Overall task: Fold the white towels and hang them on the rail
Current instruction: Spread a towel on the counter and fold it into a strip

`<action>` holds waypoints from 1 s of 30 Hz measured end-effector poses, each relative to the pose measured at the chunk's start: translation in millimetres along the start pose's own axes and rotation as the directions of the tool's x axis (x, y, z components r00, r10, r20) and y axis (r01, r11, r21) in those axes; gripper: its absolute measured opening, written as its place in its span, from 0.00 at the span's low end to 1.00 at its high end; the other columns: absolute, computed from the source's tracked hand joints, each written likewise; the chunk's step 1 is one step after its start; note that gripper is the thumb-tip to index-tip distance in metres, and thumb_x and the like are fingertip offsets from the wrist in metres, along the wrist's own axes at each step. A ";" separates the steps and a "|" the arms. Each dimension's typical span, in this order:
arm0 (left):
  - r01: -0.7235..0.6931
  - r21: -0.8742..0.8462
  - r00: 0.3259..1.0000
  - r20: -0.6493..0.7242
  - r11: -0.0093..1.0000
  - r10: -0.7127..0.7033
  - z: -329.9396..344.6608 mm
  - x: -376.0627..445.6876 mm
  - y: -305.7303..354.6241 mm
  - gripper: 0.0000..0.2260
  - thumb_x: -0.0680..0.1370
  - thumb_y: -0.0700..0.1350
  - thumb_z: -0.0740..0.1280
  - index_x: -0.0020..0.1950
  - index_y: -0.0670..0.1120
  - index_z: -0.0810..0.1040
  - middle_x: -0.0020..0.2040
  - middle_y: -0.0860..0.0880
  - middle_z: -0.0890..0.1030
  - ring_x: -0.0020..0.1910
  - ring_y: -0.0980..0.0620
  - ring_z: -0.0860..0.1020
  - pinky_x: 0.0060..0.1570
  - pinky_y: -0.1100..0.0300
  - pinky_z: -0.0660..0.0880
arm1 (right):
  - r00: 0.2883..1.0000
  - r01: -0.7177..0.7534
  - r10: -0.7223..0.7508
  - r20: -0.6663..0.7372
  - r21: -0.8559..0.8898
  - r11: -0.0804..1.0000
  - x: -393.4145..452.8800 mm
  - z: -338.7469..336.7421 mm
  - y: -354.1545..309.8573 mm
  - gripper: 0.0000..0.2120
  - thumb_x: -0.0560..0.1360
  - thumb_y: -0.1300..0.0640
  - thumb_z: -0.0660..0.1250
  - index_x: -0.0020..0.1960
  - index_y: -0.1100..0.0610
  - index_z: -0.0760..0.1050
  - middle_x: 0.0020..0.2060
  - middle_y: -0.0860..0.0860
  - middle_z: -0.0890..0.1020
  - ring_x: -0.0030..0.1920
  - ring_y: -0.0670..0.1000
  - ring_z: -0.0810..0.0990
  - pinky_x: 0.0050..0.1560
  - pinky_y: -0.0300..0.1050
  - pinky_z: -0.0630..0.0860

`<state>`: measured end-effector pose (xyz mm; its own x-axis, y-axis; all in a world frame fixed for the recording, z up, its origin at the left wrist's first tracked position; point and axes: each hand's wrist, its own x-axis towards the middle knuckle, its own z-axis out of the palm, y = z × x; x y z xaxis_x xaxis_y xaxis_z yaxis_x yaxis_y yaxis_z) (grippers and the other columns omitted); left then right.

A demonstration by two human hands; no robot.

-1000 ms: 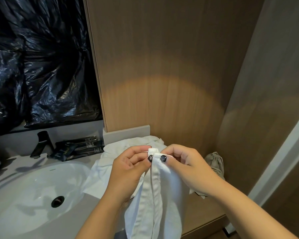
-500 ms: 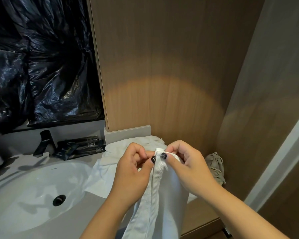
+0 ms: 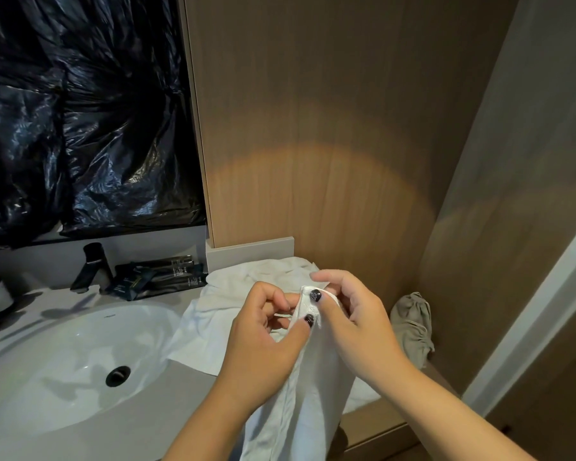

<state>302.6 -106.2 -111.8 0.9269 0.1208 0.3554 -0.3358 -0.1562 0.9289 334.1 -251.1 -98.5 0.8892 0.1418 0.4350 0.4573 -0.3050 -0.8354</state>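
Right of the sink (image 3: 64, 354), the person's left hand (image 3: 263, 337) and right hand (image 3: 356, 324) both pinch the top corner of a white towel (image 3: 306, 404), thumbs pressed close together on its hem. The rest of the towel hangs straight down below the hands, past the counter edge. A second white towel (image 3: 233, 294) lies rumpled on the counter just right of the sink, behind the hands. I see no rail from here. The grip looks small; if one thumb slips, I'd expect the edges to come apart and spoil the fold, or the hanging end to drop to the floor.
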 end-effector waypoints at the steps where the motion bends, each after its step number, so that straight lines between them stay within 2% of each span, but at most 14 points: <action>1: -0.011 0.025 1.000 0.000 1.000 0.011 -0.5 -0.2 -2.0 0.14 0.72 0.41 0.70 0.41 0.56 0.68 0.49 0.53 0.86 0.48 0.50 0.82 0.48 0.58 0.77 | 1.000 0.026 -0.025 0.018 -0.056 0.998 0.2 -0.8 -0.4 0.11 0.79 0.62 0.64 0.56 0.48 0.80 0.42 0.41 0.80 0.46 0.43 0.78 0.46 0.32 0.72; 4: -0.023 0.073 1.000 -0.009 0.997 0.023 -2.8 0.8 -7.7 0.19 0.75 0.35 0.70 0.41 0.58 0.68 0.47 0.55 0.85 0.46 0.50 0.82 0.47 0.59 0.78 | 0.993 0.087 -0.071 0.098 -0.168 0.982 2.8 -4.3 -0.8 0.10 0.79 0.60 0.65 0.57 0.51 0.82 0.43 0.38 0.78 0.49 0.41 0.77 0.48 0.30 0.69; 7: -0.039 0.114 0.999 -0.027 0.993 0.043 -3.7 1.6 -11.2 0.20 0.75 0.34 0.70 0.41 0.58 0.68 0.45 0.55 0.85 0.44 0.50 0.81 0.46 0.60 0.78 | 0.982 0.119 -0.082 0.173 -0.216 0.969 7.4 -10.1 -2.9 0.07 0.79 0.56 0.67 0.54 0.51 0.82 0.43 0.38 0.78 0.49 0.41 0.76 0.47 0.30 0.69; 11: -0.018 0.081 0.993 -0.116 0.997 0.027 0.3 3.4 -13.2 0.18 0.72 0.37 0.74 0.40 0.59 0.71 0.41 0.57 0.84 0.42 0.54 0.82 0.43 0.64 0.78 | 0.973 0.205 -0.167 0.159 -0.266 0.942 9.8 -14.3 -6.1 0.03 0.79 0.57 0.66 0.48 0.51 0.79 0.43 0.40 0.76 0.48 0.43 0.75 0.44 0.29 0.70; 14: -0.046 0.103 0.995 -0.086 0.994 0.055 0.5 5.7 -16.4 0.16 0.73 0.38 0.74 0.42 0.59 0.75 0.41 0.57 0.82 0.41 0.55 0.81 0.38 0.67 0.76 | 0.968 0.242 -0.210 0.139 -0.282 0.928 12.6 -14.4 -6.9 0.04 0.80 0.58 0.64 0.48 0.52 0.76 0.43 0.43 0.74 0.46 0.45 0.74 0.44 0.31 0.69; 19: -0.110 0.272 0.993 -0.009 0.956 0.116 3.3 2.5 -36.9 0.15 0.73 0.38 0.73 0.45 0.60 0.76 0.46 0.61 0.81 0.48 0.59 0.79 0.45 0.72 0.71 | 0.970 0.236 -0.242 0.009 -0.273 0.933 41.4 -28.9 -15.2 0.03 0.79 0.60 0.64 0.48 0.54 0.76 0.48 0.48 0.72 0.50 0.43 0.72 0.48 0.30 0.66; 23: -0.087 0.322 0.994 -0.042 0.943 0.106 9.4 5.9 -52.3 0.12 0.73 0.45 0.74 0.50 0.61 0.77 0.52 0.66 0.80 0.56 0.65 0.77 0.51 0.77 0.67 | 0.974 0.222 -0.226 0.020 -0.282 0.933 68.3 -41.6 -27.3 0.03 0.80 0.57 0.63 0.49 0.51 0.74 0.50 0.46 0.73 0.50 0.39 0.72 0.48 0.26 0.69; 26: -0.051 0.409 0.999 0.013 0.911 0.050 13.6 11.4 -62.7 0.09 0.72 0.54 0.73 0.50 0.63 0.77 0.53 0.64 0.78 0.58 0.66 0.74 0.55 0.72 0.68 | 0.969 0.243 -0.243 0.039 -0.291 0.925 81.1 -47.0 -34.9 0.02 0.81 0.55 0.61 0.50 0.50 0.72 0.47 0.42 0.75 0.49 0.41 0.74 0.45 0.30 0.72; 28: 0.014 0.484 0.998 0.048 0.875 -0.043 15.8 15.6 -68.3 0.06 0.72 0.58 0.72 0.46 0.60 0.79 0.54 0.57 0.77 0.58 0.60 0.73 0.58 0.62 0.72 | 0.964 0.262 -0.262 0.038 -0.279 0.924 88.6 -50.6 -40.9 0.03 0.82 0.54 0.61 0.51 0.51 0.72 0.44 0.42 0.76 0.46 0.44 0.75 0.42 0.34 0.73; 30: 0.025 0.534 0.993 0.081 0.845 -0.081 18.4 18.5 -73.5 0.09 0.73 0.58 0.70 0.39 0.55 0.79 0.51 0.54 0.75 0.53 0.57 0.73 0.53 0.58 0.75 | 0.960 0.271 -0.279 0.014 -0.295 0.916 97.5 -56.2 -45.8 0.03 0.82 0.54 0.60 0.50 0.52 0.72 0.43 0.42 0.76 0.44 0.44 0.75 0.42 0.37 0.73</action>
<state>347.5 -110.5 -175.4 0.9615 0.0532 0.2695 -0.1709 -0.6524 0.7384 399.0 -276.3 1.0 0.7264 0.2342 0.6462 0.6554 -0.5193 -0.5485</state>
